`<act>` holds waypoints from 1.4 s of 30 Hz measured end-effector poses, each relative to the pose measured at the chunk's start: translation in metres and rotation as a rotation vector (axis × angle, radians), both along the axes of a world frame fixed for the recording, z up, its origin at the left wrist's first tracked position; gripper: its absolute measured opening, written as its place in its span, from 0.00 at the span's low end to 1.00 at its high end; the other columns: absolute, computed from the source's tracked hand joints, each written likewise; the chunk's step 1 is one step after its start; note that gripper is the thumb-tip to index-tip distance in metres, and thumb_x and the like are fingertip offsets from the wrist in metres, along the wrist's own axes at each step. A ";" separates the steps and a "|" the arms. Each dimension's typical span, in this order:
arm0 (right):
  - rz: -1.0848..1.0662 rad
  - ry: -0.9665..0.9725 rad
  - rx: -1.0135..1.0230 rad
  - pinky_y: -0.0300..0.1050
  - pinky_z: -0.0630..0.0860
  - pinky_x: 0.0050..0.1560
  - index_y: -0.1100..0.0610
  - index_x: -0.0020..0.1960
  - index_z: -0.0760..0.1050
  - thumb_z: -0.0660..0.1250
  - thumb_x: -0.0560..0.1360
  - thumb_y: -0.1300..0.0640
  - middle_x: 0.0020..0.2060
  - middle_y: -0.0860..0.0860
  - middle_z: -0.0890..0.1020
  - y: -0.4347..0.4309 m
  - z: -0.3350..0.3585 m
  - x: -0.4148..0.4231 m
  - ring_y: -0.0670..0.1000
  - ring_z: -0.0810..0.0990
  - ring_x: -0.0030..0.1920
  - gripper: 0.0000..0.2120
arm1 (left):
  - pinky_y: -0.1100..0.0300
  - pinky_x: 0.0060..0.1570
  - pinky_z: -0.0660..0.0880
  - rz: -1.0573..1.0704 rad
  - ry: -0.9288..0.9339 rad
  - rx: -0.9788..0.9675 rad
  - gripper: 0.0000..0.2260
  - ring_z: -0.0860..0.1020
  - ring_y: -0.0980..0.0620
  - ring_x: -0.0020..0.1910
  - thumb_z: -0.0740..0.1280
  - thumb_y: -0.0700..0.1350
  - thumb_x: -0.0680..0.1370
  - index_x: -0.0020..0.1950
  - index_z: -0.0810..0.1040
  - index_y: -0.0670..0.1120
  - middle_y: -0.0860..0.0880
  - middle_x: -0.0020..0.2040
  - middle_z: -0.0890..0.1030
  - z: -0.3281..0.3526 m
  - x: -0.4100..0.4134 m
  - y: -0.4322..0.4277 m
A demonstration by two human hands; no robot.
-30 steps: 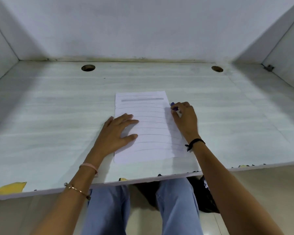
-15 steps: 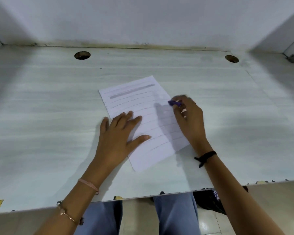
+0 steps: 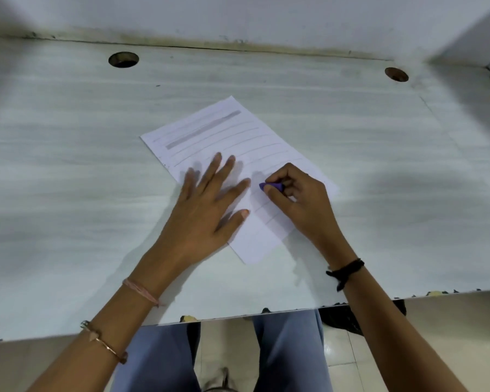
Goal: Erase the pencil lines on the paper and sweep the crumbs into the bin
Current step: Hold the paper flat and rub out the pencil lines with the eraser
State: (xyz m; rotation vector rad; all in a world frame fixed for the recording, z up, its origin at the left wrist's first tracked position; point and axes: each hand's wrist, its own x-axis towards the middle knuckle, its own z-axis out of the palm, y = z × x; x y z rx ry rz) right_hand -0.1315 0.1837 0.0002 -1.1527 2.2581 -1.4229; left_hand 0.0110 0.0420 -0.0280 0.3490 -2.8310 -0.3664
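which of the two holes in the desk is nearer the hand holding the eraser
The far-right hole: it sits on the same side as the right hand pinching the purple eraser; the other hole is far left.

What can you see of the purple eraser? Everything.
The purple eraser is small, matte and rubbery-looking, with a rounded tip showing; the rest is hidden. The right hand pinches it between thumb and fingers. Its tip points left, down at the sheet of paper, near the sheet's middle, among faint lines. Contact with the sheet cannot be confirmed. The left hand lies flat just beside it, apart.
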 end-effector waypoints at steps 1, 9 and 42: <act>-0.003 -0.013 -0.001 0.35 0.75 0.41 0.62 0.45 0.77 0.70 0.73 0.63 0.41 0.52 0.82 0.000 0.001 0.000 0.49 0.79 0.40 0.03 | 0.42 0.75 0.45 -0.070 -0.041 0.027 0.26 0.45 0.54 0.79 0.48 0.61 0.80 0.78 0.59 0.55 0.51 0.80 0.50 0.000 0.004 -0.001; 0.011 -0.108 -0.025 0.41 0.78 0.42 0.60 0.43 0.78 0.73 0.71 0.65 0.39 0.51 0.83 0.028 -0.004 0.042 0.52 0.80 0.40 0.04 | 0.49 0.75 0.38 0.034 -0.150 0.012 0.24 0.41 0.58 0.78 0.36 0.57 0.80 0.78 0.46 0.63 0.55 0.80 0.44 -0.005 0.006 0.009; 0.111 0.111 0.016 0.44 0.75 0.35 0.59 0.40 0.80 0.73 0.67 0.67 0.35 0.51 0.80 0.034 0.000 0.060 0.51 0.75 0.32 0.05 | 0.43 0.74 0.40 0.019 -0.151 -0.043 0.26 0.43 0.51 0.79 0.36 0.65 0.78 0.77 0.46 0.66 0.52 0.80 0.45 -0.008 0.003 0.009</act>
